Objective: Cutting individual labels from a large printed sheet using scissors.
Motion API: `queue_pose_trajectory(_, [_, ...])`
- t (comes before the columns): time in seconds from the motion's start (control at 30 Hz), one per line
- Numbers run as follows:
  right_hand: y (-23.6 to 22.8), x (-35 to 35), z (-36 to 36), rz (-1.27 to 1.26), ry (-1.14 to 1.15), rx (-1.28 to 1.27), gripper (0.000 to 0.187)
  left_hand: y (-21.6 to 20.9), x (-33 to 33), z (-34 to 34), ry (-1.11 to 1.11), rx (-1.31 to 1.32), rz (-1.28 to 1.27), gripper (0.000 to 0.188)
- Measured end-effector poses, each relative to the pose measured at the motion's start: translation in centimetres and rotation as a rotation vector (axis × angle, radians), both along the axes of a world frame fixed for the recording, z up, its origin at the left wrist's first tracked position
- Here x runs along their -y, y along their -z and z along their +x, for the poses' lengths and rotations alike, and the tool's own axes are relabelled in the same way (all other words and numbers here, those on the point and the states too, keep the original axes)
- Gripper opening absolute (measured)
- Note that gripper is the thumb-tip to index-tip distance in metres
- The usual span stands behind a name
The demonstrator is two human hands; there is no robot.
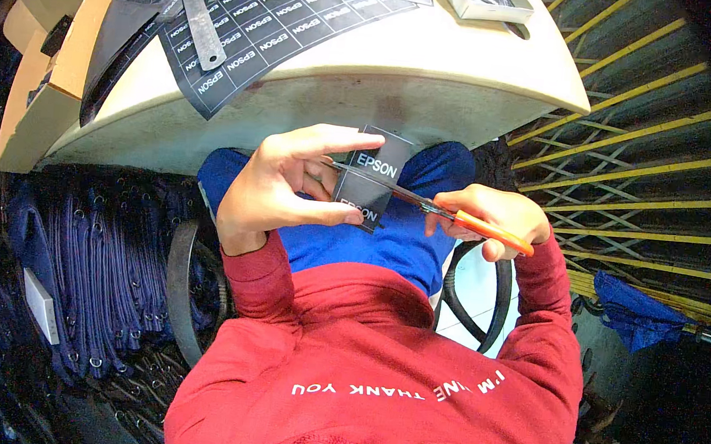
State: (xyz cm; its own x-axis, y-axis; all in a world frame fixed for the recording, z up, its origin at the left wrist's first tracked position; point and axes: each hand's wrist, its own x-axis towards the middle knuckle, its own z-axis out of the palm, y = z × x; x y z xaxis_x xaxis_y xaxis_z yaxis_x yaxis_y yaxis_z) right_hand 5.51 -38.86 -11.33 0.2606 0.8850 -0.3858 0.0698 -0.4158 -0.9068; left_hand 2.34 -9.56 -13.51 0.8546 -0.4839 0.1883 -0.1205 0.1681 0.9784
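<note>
Above my lap, my left hand (283, 183) pinches a small black printed label strip (381, 151) between thumb and fingers, along its left side. White lettering marks two sections of the strip. My right hand (495, 219) is closed round the orange handles of a pair of scissors (490, 231). Their blades reach left across the middle of the strip, between its two printed sections. Whether the blades have cut through there, I cannot tell.
On the pale table (471, 59) ahead lie black printed label sheets (279, 33), with a metal ruler (201, 29) on top. An open grey box (497, 2) stands far right. Left are a cardboard box (64, 70) and hanging dark blue straps (106, 268); right, a yellow-barred folding gate (628, 195).
</note>
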Motion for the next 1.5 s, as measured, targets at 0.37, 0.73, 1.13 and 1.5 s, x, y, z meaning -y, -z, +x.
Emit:
queue_pose_trajectory(0.37, [0.1, 0.1, 0.0, 0.016, 0.013, -0.019, 0.092, -0.2, 0.2, -0.1, 0.011, 0.003, -0.002, 0.064])
queue_pose_trajectory(0.73, [-0.4, 0.0, -0.2, -0.017, 0.038, 0.007, 0.073, -0.3, 0.0, -0.1, 0.018, -0.005, 0.017, 0.065])
queue_pose_trajectory(1.13, [-0.9, -0.6, -0.5, -0.04, 0.042, 0.093, 0.045, 0.2, -0.3, -0.1, 0.031, -0.032, 0.02, 0.065])
queue_pose_trajectory(1.5, [-0.7, -1.0, -0.7, -0.093, 0.111, 0.1, 0.039, 0.1, -0.4, -0.1, 0.021, -0.026, 0.013, 0.065])
